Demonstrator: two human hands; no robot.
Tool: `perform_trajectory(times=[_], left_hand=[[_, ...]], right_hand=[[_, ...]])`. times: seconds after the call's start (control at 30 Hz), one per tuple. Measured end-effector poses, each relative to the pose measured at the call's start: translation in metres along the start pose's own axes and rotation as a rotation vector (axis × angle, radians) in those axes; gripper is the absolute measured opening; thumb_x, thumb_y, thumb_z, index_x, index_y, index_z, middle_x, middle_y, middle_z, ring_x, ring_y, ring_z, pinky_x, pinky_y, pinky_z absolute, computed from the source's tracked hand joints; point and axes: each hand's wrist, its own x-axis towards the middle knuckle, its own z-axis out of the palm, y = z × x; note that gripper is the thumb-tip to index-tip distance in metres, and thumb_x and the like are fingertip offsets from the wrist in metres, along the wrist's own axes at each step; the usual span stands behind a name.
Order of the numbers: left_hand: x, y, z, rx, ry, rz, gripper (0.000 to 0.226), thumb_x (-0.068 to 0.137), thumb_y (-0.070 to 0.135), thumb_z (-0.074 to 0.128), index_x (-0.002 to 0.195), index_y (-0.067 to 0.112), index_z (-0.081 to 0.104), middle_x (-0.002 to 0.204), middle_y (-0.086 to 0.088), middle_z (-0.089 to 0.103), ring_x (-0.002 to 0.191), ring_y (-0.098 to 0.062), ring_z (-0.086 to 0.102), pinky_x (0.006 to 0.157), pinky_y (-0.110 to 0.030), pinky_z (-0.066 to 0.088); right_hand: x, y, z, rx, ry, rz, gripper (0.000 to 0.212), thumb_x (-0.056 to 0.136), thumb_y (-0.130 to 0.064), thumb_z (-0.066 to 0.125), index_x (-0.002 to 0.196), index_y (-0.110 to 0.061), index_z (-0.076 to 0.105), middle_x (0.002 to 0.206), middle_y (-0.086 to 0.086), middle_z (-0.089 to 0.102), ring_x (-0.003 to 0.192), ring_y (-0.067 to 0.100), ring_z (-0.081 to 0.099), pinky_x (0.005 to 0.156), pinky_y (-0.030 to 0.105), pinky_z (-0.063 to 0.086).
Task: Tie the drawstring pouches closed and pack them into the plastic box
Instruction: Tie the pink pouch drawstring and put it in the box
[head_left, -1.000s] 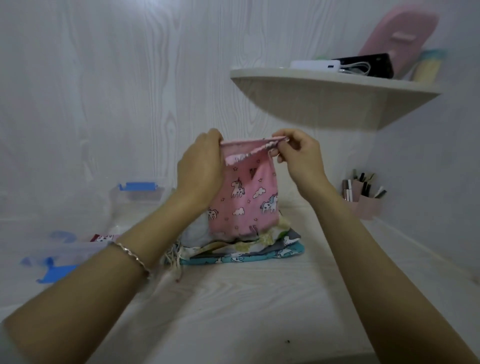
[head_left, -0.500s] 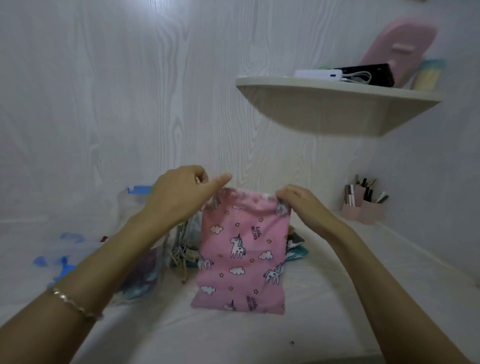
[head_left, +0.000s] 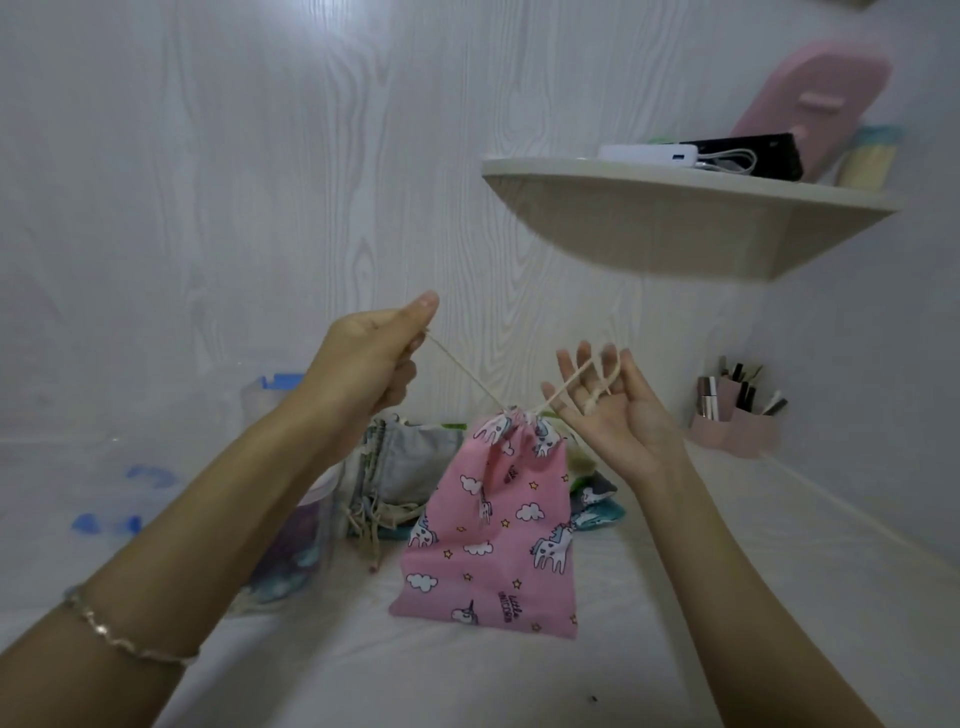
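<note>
My left hand (head_left: 371, 358) pinches the drawstring (head_left: 462, 368). It loops over my spread right hand (head_left: 618, 415), above the cinched pink unicorn pouch (head_left: 493, 535).

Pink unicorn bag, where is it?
Head view: the pink unicorn bag sits centre, below the left hand and right hand, just in front of the pouch pile.
</note>
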Motion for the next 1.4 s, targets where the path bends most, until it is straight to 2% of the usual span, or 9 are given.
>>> perform_trajectory(times=[0.13,0.27,0.37,0.47,0.57,0.67,1.03,1.23,1.4], left_hand=[[-0.008,0.013,0.005,-0.07,-0.128,0.037,0.04,0.082,0.044,0.057,0.056,0.019,0.039,0.05,0.007,0.022,0.043,-0.008,0.017,0.042,-0.021,0.015],[-0.013,0.023,0.006,-0.074,-0.237,0.065,0.033,0.084,0.038,0.056,0.059,0.017,0.05,0.049,0.008,0.025,0.043,-0.008,0.018,0.043,-0.021,0.014],[-0.004,0.021,0.009,0.057,-0.224,0.068,0.03,0.096,0.028,0.05,0.073,0.013,0.063,0.052,0.008,0.029,0.045,-0.007,0.023,0.041,-0.018,0.02],[0.009,0.013,0.019,0.186,-0.26,-0.104,0.027,0.096,0.028,0.051,0.096,0.008,0.069,0.063,0.004,0.045,0.054,-0.008,0.042,0.051,-0.019,0.039],[0.008,-0.009,0.029,0.347,-0.416,-0.248,0.044,0.099,0.042,0.042,0.088,0.005,0.064,0.063,-0.001,0.055,0.059,-0.015,0.051,0.067,-0.028,0.047],[-0.003,-0.027,0.038,0.382,-0.34,-0.202,0.053,0.099,0.048,0.036,0.076,0.006,0.06,0.067,-0.011,0.056,0.062,-0.022,0.043,0.058,-0.027,0.039],[-0.012,-0.03,0.028,0.491,-0.332,0.018,0.039,0.092,0.044,0.053,0.068,0.013,0.057,0.058,-0.001,0.043,0.051,-0.013,0.037,0.048,-0.022,0.031],[-0.011,-0.034,0.009,0.4,-0.259,-0.032,0.034,0.091,0.028,0.062,0.09,-0.004,0.071,0.05,0.002,0.036,0.042,-0.006,0.027,0.041,-0.016,0.025],[-0.016,-0.032,0.021,0.365,-0.293,-0.04,0.019,0.092,0.028,0.06,0.093,0.014,0.073,0.038,0.02,0.05,0.037,0.01,0.047,0.04,-0.002,0.033]], right_hand=[[0.003,0.016,0.022,-0.019,-0.112,0.114,0.033,0.099,-0.024,0.047,0.116,0.0,0.06,0.071,0.002,0.061,0.063,0.011,0.061,0.077,0.031,0.057],[-0.003,0.027,0.033,-0.571,-0.183,0.313,0.046,0.092,-0.02,0.046,0.13,0.006,0.047,0.069,-0.003,0.05,0.046,0.003,0.035,0.037,0.014,0.023],[-0.018,0.035,0.044,-0.861,-0.333,0.409,0.064,0.087,-0.026,0.049,0.13,0.02,0.04,0.07,-0.004,0.05,0.057,0.008,0.018,0.045,0.02,0.012],[-0.03,0.042,0.056,-0.988,-0.414,0.321,0.035,0.088,-0.027,0.056,0.097,0.003,0.072,0.065,-0.003,0.043,0.057,0.008,0.021,0.048,0.022,0.013],[-0.034,0.047,0.058,-1.034,-0.341,0.225,0.026,0.093,-0.023,0.057,0.077,-0.007,0.07,0.058,-0.003,0.045,0.046,0.005,0.028,0.043,0.019,0.016],[-0.036,0.047,0.053,-1.01,-0.249,0.17,0.034,0.097,-0.014,0.05,0.066,-0.012,0.065,0.059,0.002,0.051,0.044,0.005,0.031,0.041,0.017,0.018],[-0.039,0.056,0.051,-0.961,-0.104,-0.018,0.023,0.095,-0.008,0.054,0.103,0.012,0.063,0.058,0.002,0.05,0.044,0.004,0.036,0.036,0.013,0.026],[-0.038,0.039,0.053,-1.045,-0.107,0.018,0.009,0.09,-0.01,0.063,0.092,-0.003,0.067,0.062,0.001,0.053,0.053,0.007,0.044,0.043,0.015,0.036],[-0.038,0.046,0.055,-1.082,-0.084,0.004,0.006,0.091,-0.005,0.061,0.091,-0.004,0.066,0.06,0.001,0.057,0.05,0.006,0.047,0.041,0.014,0.037]])
